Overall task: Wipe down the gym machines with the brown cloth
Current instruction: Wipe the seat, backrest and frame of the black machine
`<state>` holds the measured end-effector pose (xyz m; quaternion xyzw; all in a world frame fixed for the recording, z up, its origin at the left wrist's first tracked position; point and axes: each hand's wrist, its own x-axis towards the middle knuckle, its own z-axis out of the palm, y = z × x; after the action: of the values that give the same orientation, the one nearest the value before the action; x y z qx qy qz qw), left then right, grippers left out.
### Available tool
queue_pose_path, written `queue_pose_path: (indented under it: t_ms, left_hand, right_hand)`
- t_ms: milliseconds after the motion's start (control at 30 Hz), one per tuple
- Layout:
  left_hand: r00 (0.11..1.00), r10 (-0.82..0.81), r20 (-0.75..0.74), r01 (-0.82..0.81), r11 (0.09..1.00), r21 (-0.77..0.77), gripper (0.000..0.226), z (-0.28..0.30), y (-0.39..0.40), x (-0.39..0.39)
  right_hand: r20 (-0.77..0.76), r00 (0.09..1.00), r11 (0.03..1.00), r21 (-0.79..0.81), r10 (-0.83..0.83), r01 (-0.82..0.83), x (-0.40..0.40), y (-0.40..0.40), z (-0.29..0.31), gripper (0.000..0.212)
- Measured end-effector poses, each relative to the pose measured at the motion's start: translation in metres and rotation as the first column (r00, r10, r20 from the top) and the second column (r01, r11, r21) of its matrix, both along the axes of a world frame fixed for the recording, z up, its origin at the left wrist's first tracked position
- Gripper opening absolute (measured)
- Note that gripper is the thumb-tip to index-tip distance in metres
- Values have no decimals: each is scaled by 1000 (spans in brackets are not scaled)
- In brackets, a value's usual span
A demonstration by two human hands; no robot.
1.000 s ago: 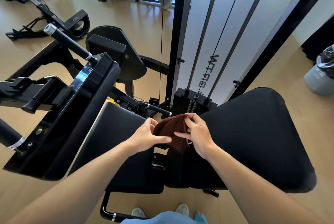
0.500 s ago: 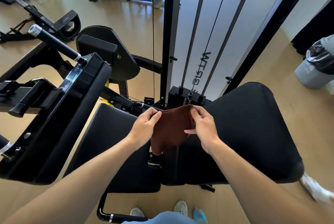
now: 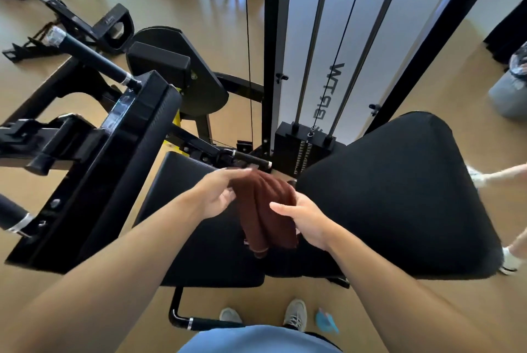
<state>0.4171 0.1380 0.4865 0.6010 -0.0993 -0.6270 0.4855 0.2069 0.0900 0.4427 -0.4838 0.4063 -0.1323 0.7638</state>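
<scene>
cloth (image 3: pixel 266 211) between left hand (image 3: pixel 218 197), right hand (image 3: pixel 303 220)

Open seat pad (image 3: pixel 199 238) between tilted arm pad (image 3: pixel 114 170) and backrest (image 3: pixel 399 196).

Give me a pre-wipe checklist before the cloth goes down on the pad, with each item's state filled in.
1. Brown cloth in hand: ok. It hangs bunched in folds between both hands.
2. Left hand grip: ok. Its fingertips hold the cloth's upper edge.
3. Right hand grip: cannot tell. Its fingers are behind the cloth and the thumb lies across the front.
4. Cloth flat enough to wipe with: not ok. It is bunched, not spread.
5. Cloth touching a pad: not ok. It hangs above the gap between the small seat pad and the large seat pad.
6. Large seat pad free of objects: ok. Nothing lies on its visible surface.
</scene>
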Motion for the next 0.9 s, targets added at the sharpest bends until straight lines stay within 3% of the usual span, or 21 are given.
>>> queue_pose_path:
  t_ms: [67,200,300,367,467,600,733,800,833,900]
  left_hand:
    - [998,-68,11,67,997,47,18,-18,10,-3]
    - [962,-272,-21,272,952,144,41,-51,25,-19]
    - [950,-311,2,309,945,106,46,-56,24,-34]
    - [880,-469,71,466,883,60,48,-52,19,-42]
    - [793,-595,129,594,803,56,57,-44,8,-49]
    - [805,-593,-15,593,804,43,61,-35,-6,-51]
    - [792,-585,-177,595,804,3,66,-37,-15,-53]
    - [754,-582,-304,600,799,-41,66,-40,-17,-61]
    - [728,-601,-330,619,783,-60,64,-44,-19,-68]
    - [700,-679,-221,695,719,-10,65,-53,-24,-86]
  right_hand:
    - [-105,994,992,-122,22,-35,4,1,-1,39]
    - [-247,969,947,-307,18,-96,3,0,5,33]
    - [-347,932,832,-544,-107,-107,-5,-7,8,28]
    - [-349,905,765,-642,-242,-43,-12,-10,11,27]
    - [-284,894,710,-703,-346,52,-24,-15,15,27]
    - [-245,891,760,-632,-382,152,-30,-16,24,19]
    - [-399,791,610,-792,-463,-42,-27,-15,53,21]
    - [-509,724,532,-815,-464,-232,-25,-24,75,28]
    - [-603,654,494,-783,-457,-377,-23,-32,84,33]
    - [-767,441,403,-628,-467,-666,-17,-55,88,42]
